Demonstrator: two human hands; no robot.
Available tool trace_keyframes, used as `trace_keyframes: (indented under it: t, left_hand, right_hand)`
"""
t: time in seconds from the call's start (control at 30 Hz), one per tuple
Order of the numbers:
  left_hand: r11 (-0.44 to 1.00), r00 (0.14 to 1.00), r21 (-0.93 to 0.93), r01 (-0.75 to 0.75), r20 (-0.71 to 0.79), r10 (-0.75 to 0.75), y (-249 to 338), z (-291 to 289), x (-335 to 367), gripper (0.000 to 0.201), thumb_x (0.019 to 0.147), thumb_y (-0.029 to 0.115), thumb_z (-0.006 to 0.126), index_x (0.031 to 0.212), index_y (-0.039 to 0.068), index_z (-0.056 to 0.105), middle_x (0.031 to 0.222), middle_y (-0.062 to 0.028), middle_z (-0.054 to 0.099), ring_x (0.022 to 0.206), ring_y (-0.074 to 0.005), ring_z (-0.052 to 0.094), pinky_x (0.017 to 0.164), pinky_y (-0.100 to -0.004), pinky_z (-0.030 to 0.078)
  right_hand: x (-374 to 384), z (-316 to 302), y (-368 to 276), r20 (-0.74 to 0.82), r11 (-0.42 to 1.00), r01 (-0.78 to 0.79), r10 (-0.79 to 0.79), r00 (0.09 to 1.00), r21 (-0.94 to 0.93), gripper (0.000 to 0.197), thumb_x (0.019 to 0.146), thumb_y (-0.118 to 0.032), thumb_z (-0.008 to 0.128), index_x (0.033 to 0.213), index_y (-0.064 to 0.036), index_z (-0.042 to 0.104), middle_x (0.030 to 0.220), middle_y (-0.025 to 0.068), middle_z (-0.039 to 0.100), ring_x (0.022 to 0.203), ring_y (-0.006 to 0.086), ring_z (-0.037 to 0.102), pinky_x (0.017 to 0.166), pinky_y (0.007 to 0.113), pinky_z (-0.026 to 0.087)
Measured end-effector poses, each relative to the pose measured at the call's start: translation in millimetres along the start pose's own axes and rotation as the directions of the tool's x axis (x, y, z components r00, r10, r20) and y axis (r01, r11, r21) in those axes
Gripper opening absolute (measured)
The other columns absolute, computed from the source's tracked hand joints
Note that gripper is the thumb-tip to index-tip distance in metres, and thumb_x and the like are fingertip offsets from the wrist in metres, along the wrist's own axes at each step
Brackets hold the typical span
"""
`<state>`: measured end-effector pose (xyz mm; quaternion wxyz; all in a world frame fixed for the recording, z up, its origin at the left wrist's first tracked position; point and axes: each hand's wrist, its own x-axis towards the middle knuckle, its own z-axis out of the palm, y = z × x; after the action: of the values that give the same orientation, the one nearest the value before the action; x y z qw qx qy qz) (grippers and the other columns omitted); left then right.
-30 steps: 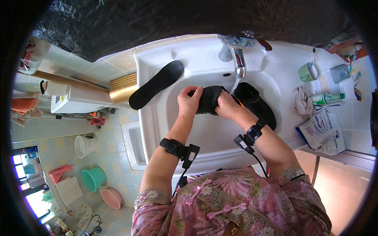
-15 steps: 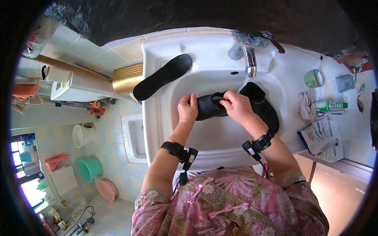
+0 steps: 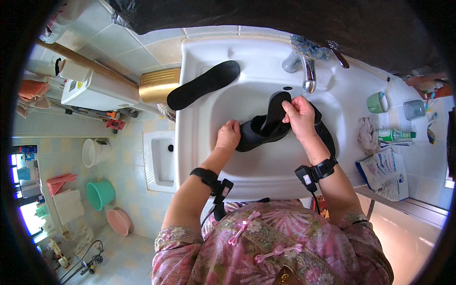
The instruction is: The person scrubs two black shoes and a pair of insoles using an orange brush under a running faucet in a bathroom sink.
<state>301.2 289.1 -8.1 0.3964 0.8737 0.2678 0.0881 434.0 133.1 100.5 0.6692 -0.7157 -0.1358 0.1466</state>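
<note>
Over the basin, shoe held low inside the bowl, black, lying roughly crosswise. Left hand closed on its left end, apparently to keep the body steady against the pull or push of the other side. Right hand grips an insole narrowly, thumb against fingers near the upper end; its lower part sits in the shoe's mouth, hidden. Hold that high probably gives the best control over the flexible piece. Second shoe just beyond the right hand, partly covered by it, resting in the bowl, perhaps parked there to drip. Second insole flat on the left ledge, likely laid there out of the way. Surface white, glossy. Tap at the back, patterned cloth over its base. Right ledge: green cup, clear cup, grey rag, green bottle on its side, packet. Leftward, gold box against the basin; farther off, squat pan, green tub, pink tub, pale tiled floor.
</note>
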Motion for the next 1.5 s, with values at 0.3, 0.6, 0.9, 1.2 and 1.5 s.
trace_keyframes:
  t: [0.3, 0.6, 0.9, 1.2, 1.5]
  left_hand:
    - [0.945, 0.948, 0.237, -0.225, 0.278, 0.156, -6, 12, -13, 0.038, 0.074, 0.004, 0.045, 0.108, 0.016, 0.054, 0.091, -0.0175, 0.059, 0.086, -0.0338, 0.057, 0.076, -0.04, 0.046]
    - [0.966, 0.898, 0.17, -0.194, 0.426, 0.105, 4, -4, -13, 0.046, 0.07, 0.006, 0.048, 0.115, 0.017, 0.05, 0.098, -0.0193, 0.057, 0.094, -0.034, 0.054, 0.082, -0.0381, 0.044]
    - [0.993, 0.805, 0.092, -0.077, 0.594, 0.007, 43, -27, -15, 0.093, 0.053, 0.034, 0.075, 0.13, 0.009, 0.03, 0.113, -0.0172, 0.051, 0.106, -0.0319, 0.048, 0.091, -0.0353, 0.039]
    - [0.937, 0.925, 0.105, -0.333, 0.229, 0.303, 62, -39, -14, 0.065, 0.06, 0.028, 0.074, 0.115, 0.004, 0.048, 0.101, -0.0163, 0.057, 0.091, -0.0292, 0.056, 0.08, -0.0374, 0.044]
    - [0.992, 0.909, 0.07, -0.101, 0.411, 0.064, 104, 1, -6, 0.03, 0.077, 0.03, 0.058, 0.084, 0.001, 0.061, 0.07, -0.014, 0.06, 0.059, -0.0237, 0.051, 0.06, -0.0322, 0.044]
  right_hand:
    - [10, 35, -88, 0.096, 0.933, 0.341, -0.331, 0.939, -0.114, 0.02, 0.076, -0.01, 0.065, 0.071, -0.0022, 0.047, 0.057, 0.0023, 0.052, 0.046, 0.0054, 0.047, 0.04, 0.02, 0.037]
    - [49, 100, -122, 0.467, 0.685, 0.714, -0.589, 0.659, -0.143, 0.042, 0.073, -0.003, 0.063, 0.114, -0.0081, 0.052, 0.099, 0.0124, 0.059, 0.076, 0.0162, 0.06, 0.066, 0.025, 0.05]
    - [-32, -17, -2, 0.282, 0.914, 0.205, -0.106, 0.953, -0.349, 0.023, 0.08, -0.001, 0.054, 0.103, -0.0022, 0.054, 0.071, 0.0042, 0.059, 0.057, 0.0075, 0.055, 0.054, 0.021, 0.046]
    - [-90, -115, 40, 0.291, 0.498, 0.231, 0.045, 0.956, -0.836, 0.021, 0.072, -0.01, 0.06, 0.092, -0.005, 0.059, 0.083, 0.0118, 0.059, 0.08, 0.0285, 0.057, 0.069, 0.036, 0.046]
    - [-81, -102, 49, 0.272, 0.195, 0.235, 0.193, 0.943, -0.952, 0.039, 0.07, -0.01, 0.059, 0.109, -0.0037, 0.052, 0.101, 0.013, 0.055, 0.091, 0.0278, 0.052, 0.081, 0.034, 0.043]
